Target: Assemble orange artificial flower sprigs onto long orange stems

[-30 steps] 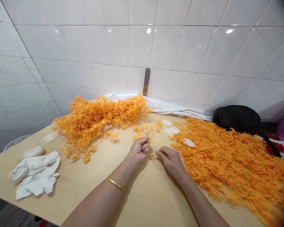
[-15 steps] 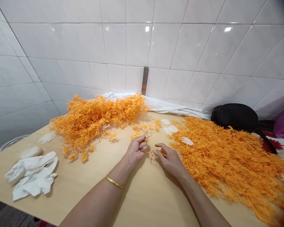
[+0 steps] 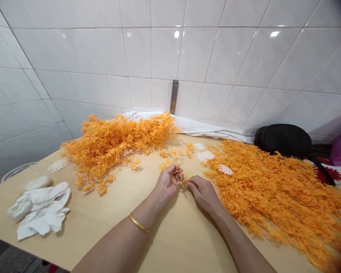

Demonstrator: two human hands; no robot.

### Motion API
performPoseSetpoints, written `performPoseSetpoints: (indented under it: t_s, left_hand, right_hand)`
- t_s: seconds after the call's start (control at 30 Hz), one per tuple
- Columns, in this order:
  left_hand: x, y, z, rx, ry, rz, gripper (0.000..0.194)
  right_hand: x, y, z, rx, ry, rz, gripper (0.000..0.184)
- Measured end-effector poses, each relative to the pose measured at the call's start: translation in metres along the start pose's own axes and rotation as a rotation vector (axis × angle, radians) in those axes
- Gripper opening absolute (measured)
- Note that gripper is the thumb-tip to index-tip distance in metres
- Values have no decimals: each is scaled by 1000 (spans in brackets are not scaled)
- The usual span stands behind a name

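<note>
My left hand (image 3: 168, 179), with a gold bangle on its wrist, is closed on a thin orange artificial flower stem (image 3: 174, 182) that curves in a loop at the fingers. To its right, my right hand (image 3: 201, 190) pinches the other end of the same stem between thumb and fingers. Small orange blossoms (image 3: 165, 164) show just beyond my left fingers. A bushy bundle of orange artificial flowers (image 3: 108, 140) lies at the back left. On the right, a wide heap of loose orange sprigs (image 3: 267, 189) spreads close beside my right hand.
White petal-shaped pieces (image 3: 206, 156) lie behind my hands, another (image 3: 225, 169) on the heap. Crumpled white cloths (image 3: 42, 212) and a rounded white object (image 3: 38, 183) rest on the table (image 3: 108, 227) at left. A black bag (image 3: 282, 140) stands against the tiled wall (image 3: 136, 53).
My right hand has closed in on the stem and now pinches it. The stem forms a visible loop at my left hand, whose fingers have loosened slightly.
</note>
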State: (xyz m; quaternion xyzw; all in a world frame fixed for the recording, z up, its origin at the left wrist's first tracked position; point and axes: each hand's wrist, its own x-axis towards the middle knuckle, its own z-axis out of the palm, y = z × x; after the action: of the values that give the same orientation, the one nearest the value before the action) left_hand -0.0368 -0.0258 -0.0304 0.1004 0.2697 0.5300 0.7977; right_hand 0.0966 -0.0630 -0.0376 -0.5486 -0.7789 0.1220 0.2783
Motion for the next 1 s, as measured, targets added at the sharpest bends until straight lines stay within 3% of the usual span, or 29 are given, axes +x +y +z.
performPoseSetpoints:
  t_s: [0.2, 0.37, 0.57, 0.7, 0.87, 1.0]
  left_hand:
    - [-5, -12, 7, 81, -34, -193, 22]
    - [-10, -6, 14, 225, -92, -151, 21]
    - [-12, -2, 18, 170, -175, -171, 25]
    - [-5, -2, 13, 99, -216, -185, 25]
    - [0, 2, 3, 72, -127, -149, 20]
    - [1, 5, 1, 55, -120, -132, 19]
  right_hand:
    - [3, 5, 4, 48, 197, 122, 29]
    - [5, -5, 5, 48, 279, 183, 27]
    - [10, -18, 3, 270, 324, 343, 25]
    - [17, -18, -9, 230, 281, 328, 26]
    - [22, -14, -33, 162, 113, 197, 24]
    - [15, -15, -33, 67, 31, 226, 18]
